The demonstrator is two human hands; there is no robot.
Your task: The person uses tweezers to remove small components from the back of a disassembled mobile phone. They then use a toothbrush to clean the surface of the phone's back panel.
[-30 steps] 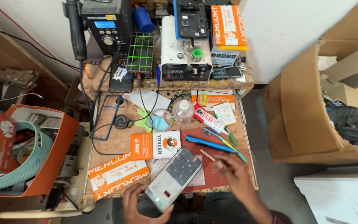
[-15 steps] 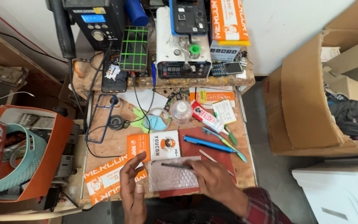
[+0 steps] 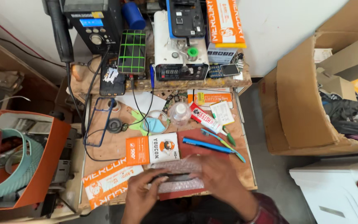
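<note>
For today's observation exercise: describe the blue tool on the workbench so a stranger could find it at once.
Start at the wooden workbench. On its red mat, just beyond the person's right hand, lies a slim blue tool, pointing left to right. Unlike the thinner teal tool crossing it, it is darker and thicker.

Worn wooden workbench (image 3: 104,147), cardboard box (image 3: 299,108)
</note>
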